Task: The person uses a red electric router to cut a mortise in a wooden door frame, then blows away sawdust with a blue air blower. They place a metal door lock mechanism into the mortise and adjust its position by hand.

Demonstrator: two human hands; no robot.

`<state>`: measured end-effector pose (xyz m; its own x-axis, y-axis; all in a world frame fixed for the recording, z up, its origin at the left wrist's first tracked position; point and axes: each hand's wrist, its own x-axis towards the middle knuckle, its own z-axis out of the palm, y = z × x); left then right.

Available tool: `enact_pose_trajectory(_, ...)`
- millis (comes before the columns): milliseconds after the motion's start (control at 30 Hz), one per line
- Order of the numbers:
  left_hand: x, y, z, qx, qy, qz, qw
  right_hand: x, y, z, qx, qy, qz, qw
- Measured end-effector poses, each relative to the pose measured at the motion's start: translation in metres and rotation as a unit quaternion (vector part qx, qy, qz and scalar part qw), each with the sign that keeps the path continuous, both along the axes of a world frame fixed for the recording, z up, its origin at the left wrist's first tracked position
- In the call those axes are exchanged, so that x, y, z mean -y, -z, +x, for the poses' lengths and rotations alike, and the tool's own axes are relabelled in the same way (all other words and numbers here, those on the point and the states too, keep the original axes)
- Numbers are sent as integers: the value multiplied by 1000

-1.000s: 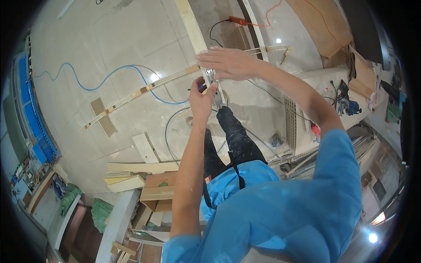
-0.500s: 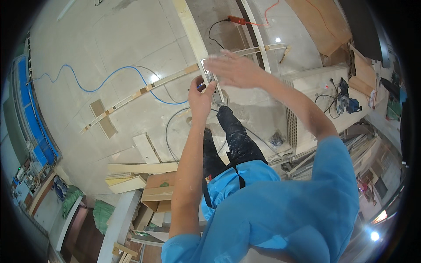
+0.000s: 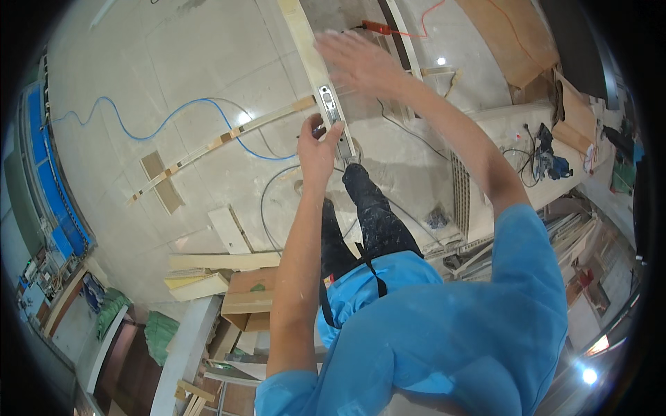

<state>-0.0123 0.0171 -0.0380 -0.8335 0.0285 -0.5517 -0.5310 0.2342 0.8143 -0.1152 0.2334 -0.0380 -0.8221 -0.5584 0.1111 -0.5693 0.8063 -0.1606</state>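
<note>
A long pale door-like panel (image 3: 303, 41) runs away from me with its narrow edge up. A metal lock plate (image 3: 327, 98) with cut-outs lies along that edge. My left hand (image 3: 319, 156) is closed beside the plate, thumb against the panel's edge, and a slim dark pen-like object (image 3: 318, 130) shows between its fingers. Over the panel's far right side is my right hand (image 3: 361, 64), its fingers stretched out, slightly blurred and holding nothing. Part of the panel's right side is hidden beneath my right hand and forearm.
A slatted wooden strip (image 3: 208, 148) lies across the floor under the panel. Blue hose (image 3: 156, 136) and dark cable trail nearby. An orange power tool (image 3: 375, 27) lies far right. A blue power tool (image 3: 551, 166) sits on a pale board; a cardboard box (image 3: 248, 298) stands near left.
My right hand has moved away along the panel, off the lock plate, which now shows more fully. My left hand stays at the panel's edge with nearly the same grip.
</note>
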Motion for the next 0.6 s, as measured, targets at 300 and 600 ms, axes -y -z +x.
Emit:
enact_pose_trajectory(300,-2,0,-1,-4,-18,29,999,-19,-27,56,113,-210,-26,971)
enact_pose_trajectory(600,-1,-1,1,2,-11,2,1000,9,-6,21,54,-111,-52,991)
